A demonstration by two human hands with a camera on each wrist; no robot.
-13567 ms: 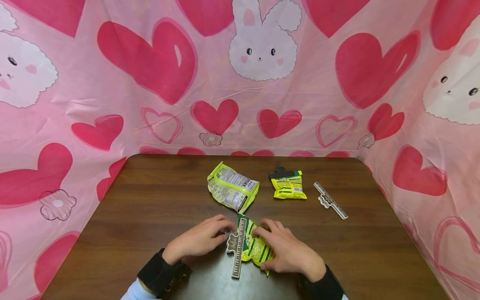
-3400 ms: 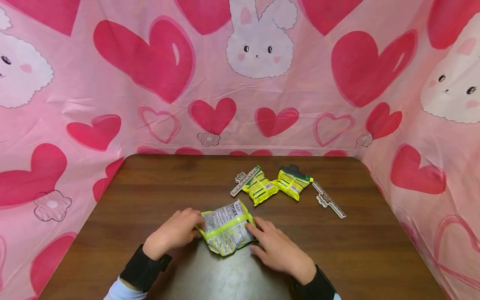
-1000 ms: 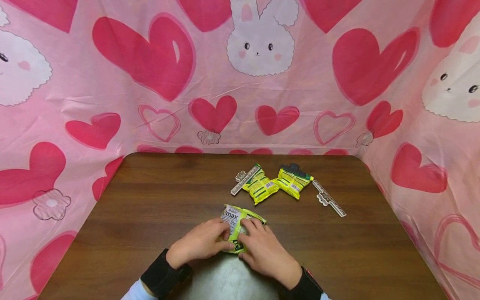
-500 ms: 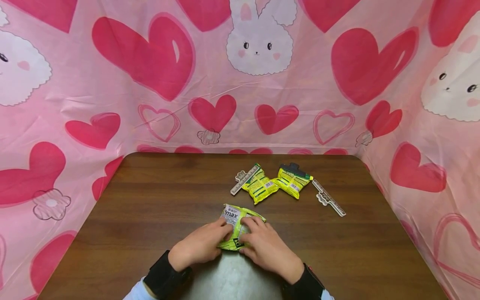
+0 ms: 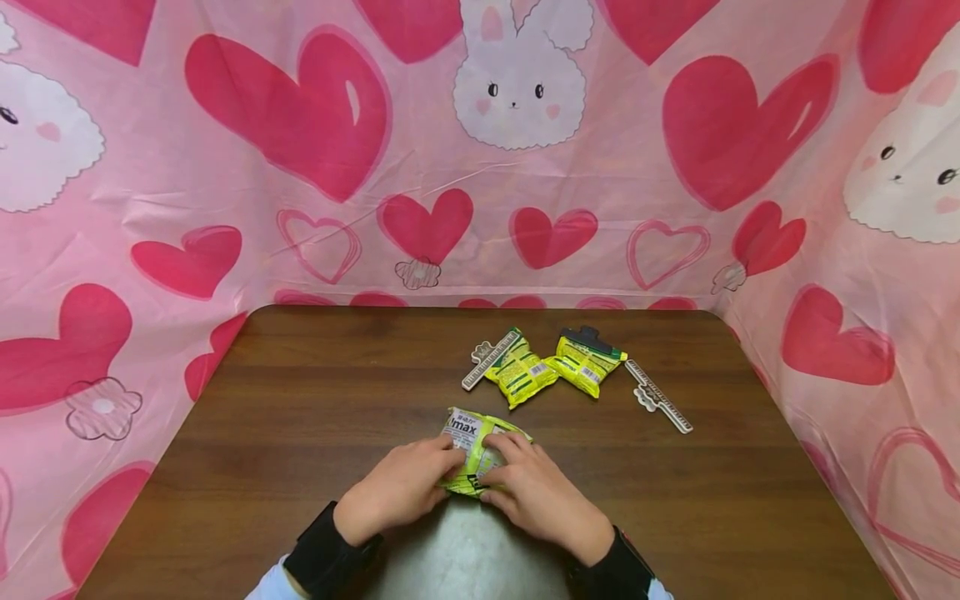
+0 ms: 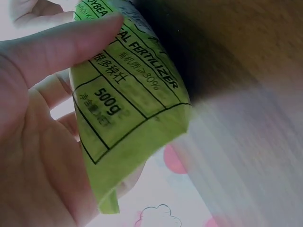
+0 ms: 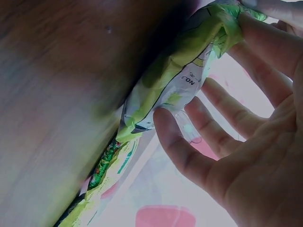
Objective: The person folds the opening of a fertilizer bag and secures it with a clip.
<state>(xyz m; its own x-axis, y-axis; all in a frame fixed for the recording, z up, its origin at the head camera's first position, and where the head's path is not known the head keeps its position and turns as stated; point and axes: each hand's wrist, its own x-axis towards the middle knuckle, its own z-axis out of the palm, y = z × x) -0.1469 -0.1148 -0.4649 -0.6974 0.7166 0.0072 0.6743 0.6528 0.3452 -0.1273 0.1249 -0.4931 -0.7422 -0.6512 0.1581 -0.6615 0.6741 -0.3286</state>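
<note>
Both hands fold the bag [image 5: 476, 446] at the near middle of the counter [image 5: 315, 417]. The left hand [image 5: 397, 493] and right hand [image 5: 542, 500] each clasp it in a pinching grip. Pressing each fold flat and tight before rolling further should keep it compact.

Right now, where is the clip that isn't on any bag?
In the head view the loose clip lies on the wooden table at the far right, just right of the bag with the black clip.
</note>
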